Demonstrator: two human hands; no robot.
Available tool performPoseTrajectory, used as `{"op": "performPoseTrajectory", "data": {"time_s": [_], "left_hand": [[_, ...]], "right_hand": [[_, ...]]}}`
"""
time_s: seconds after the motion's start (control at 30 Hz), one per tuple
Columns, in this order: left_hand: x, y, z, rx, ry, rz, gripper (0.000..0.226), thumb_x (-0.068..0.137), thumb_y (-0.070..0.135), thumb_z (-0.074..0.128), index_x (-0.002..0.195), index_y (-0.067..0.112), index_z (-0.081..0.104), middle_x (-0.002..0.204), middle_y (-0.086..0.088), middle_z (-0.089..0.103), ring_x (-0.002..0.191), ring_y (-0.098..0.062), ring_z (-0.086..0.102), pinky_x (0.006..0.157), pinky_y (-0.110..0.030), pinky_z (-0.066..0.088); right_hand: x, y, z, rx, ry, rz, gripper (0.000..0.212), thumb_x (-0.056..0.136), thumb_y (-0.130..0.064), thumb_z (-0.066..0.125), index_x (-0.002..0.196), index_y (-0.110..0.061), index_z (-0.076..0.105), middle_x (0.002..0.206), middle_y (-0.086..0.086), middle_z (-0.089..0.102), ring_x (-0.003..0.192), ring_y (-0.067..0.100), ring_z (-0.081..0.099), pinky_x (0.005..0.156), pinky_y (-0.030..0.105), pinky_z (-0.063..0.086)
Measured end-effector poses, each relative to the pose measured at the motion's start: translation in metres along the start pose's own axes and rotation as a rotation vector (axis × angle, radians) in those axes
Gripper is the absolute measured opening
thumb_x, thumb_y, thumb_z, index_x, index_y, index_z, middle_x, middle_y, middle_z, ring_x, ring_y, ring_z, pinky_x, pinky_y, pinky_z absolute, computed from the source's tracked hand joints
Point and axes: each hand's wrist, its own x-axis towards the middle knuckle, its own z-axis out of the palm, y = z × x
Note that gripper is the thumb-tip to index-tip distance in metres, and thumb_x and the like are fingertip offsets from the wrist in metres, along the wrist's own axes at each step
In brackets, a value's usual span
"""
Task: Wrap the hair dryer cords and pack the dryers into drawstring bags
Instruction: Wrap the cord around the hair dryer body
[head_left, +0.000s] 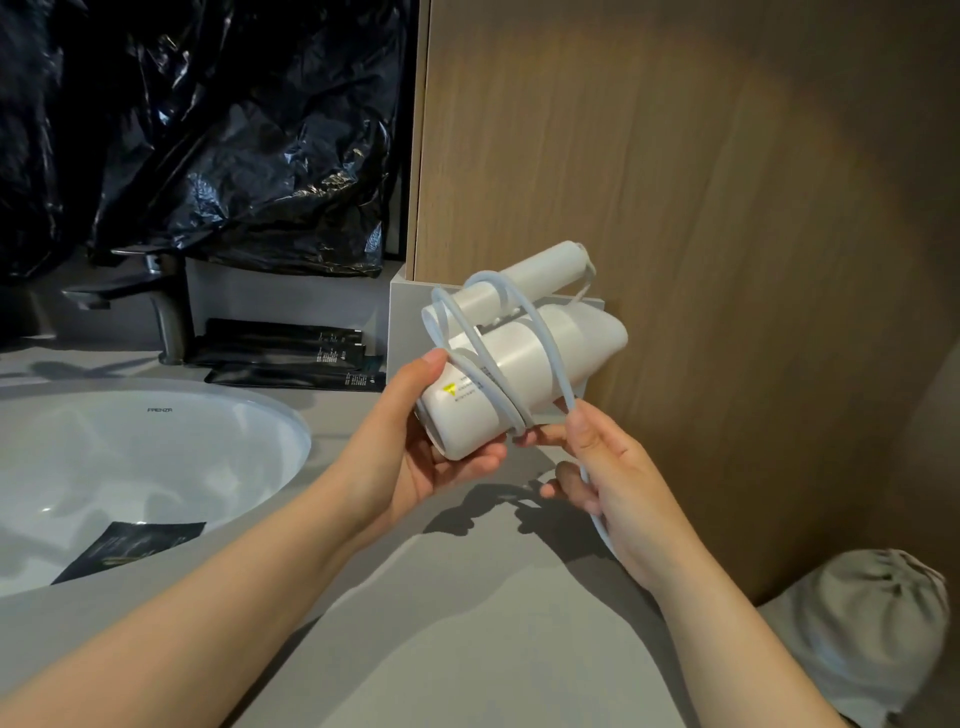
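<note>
A white folded hair dryer (540, 358) is held up above the grey counter (457, 623). My left hand (431, 447) grips its barrel end from below, thumb on top. A pale cord (545, 338) loops a few times around the dryer's body and folded handle. My right hand (613, 478) pinches the cord just under the barrel, and the loose end runs down through its fingers. A grey drawstring bag (872, 623), gathered and bulging, lies at the lower right on the counter.
A white oval sink (156, 431) sits at left with a black sachet (130, 545) on its rim. Black packets (291, 353) lie by a dark faucet (161, 306). Black plastic sheeting (208, 130) hangs behind. A wooden panel (675, 182) stands right.
</note>
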Motion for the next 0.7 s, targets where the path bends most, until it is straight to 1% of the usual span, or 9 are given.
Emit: {"op": "performPoseTrajectory", "data": {"time_s": [0.1,0.17,0.23,0.33,0.4,0.47,0.57,0.63,0.7], "left_hand": [[0.000,-0.001,0.000,-0.021,-0.046,-0.056,0.057,0.075,0.051,0.055,0.115,0.011,0.062,0.089,-0.023,0.070,0.075,-0.031,0.065,0.058,-0.031,0.060],[0.000,-0.002,0.002,-0.012,-0.059,-0.059,0.056,0.075,0.053,0.055,0.114,0.013,0.062,0.089,-0.022,0.070,0.077,-0.031,0.065,0.058,-0.031,0.061],[0.002,-0.002,0.004,0.046,-0.034,-0.024,0.056,0.078,0.054,0.055,0.118,0.016,0.059,0.098,-0.021,0.067,0.076,-0.028,0.066,0.058,-0.033,0.061],[0.006,-0.003,0.003,0.238,0.068,0.065,0.049,0.091,0.050,0.048,0.127,0.017,0.048,0.115,-0.020,0.062,0.080,-0.029,0.068,0.060,-0.037,0.060],[0.005,-0.005,0.002,0.403,0.086,0.175,0.040,0.094,0.046,0.048,0.122,0.017,0.047,0.115,-0.016,0.060,0.081,-0.024,0.071,0.060,-0.038,0.060],[0.001,-0.007,0.003,0.500,0.094,0.264,0.038,0.087,0.042,0.058,0.115,0.020,0.048,0.109,-0.007,0.060,0.080,-0.012,0.070,0.058,-0.034,0.060],[-0.004,-0.009,0.004,0.621,0.118,0.323,0.056,0.068,0.036,0.076,0.115,0.024,0.047,0.100,0.004,0.061,0.081,-0.002,0.067,0.056,-0.024,0.058],[-0.003,-0.011,0.005,0.666,0.150,0.351,0.057,0.069,0.024,0.082,0.115,0.025,0.048,0.097,0.005,0.062,0.080,-0.001,0.066,0.055,-0.021,0.056],[-0.001,-0.010,0.004,0.626,0.165,0.345,0.054,0.068,0.023,0.082,0.113,0.022,0.052,0.098,0.003,0.064,0.081,-0.003,0.067,0.056,-0.023,0.057]], "right_hand": [[-0.001,0.000,-0.003,0.123,-0.006,0.042,0.050,0.080,-0.047,0.050,0.125,-0.027,0.056,0.081,0.004,0.068,0.039,0.009,0.034,0.074,0.025,0.057],[-0.001,0.000,-0.004,0.170,0.012,0.061,0.050,0.079,-0.044,0.053,0.125,-0.025,0.056,0.061,0.008,0.049,0.039,0.009,0.035,0.073,0.022,0.056],[0.000,0.001,-0.004,0.162,0.038,0.063,0.048,0.080,-0.041,0.055,0.123,-0.022,0.058,0.050,0.003,0.038,0.040,0.010,0.037,0.072,0.022,0.056],[0.000,-0.001,-0.003,0.135,0.062,0.053,0.038,0.079,-0.040,0.055,0.115,-0.028,0.059,0.045,-0.005,0.039,0.040,0.010,0.036,0.071,0.022,0.057],[-0.001,-0.003,-0.002,0.140,0.080,0.046,0.033,0.077,-0.040,0.055,0.109,-0.033,0.058,0.044,-0.008,0.042,0.040,0.010,0.037,0.070,0.021,0.057],[-0.001,-0.004,-0.002,0.141,0.095,0.040,0.030,0.077,-0.041,0.054,0.106,-0.034,0.058,0.045,-0.008,0.044,0.041,0.010,0.038,0.067,0.019,0.056],[-0.001,-0.002,-0.003,0.116,0.097,0.034,0.032,0.079,-0.041,0.054,0.110,-0.033,0.059,0.047,-0.005,0.043,0.042,0.010,0.039,0.066,0.019,0.055],[-0.001,-0.001,-0.004,0.090,0.098,0.020,0.036,0.081,-0.041,0.054,0.114,-0.031,0.059,0.047,-0.005,0.043,0.043,0.010,0.039,0.067,0.019,0.055],[0.000,0.001,-0.005,0.070,0.108,0.005,0.043,0.081,-0.042,0.055,0.121,-0.027,0.059,0.048,-0.004,0.045,0.043,0.010,0.038,0.068,0.020,0.055]]}}
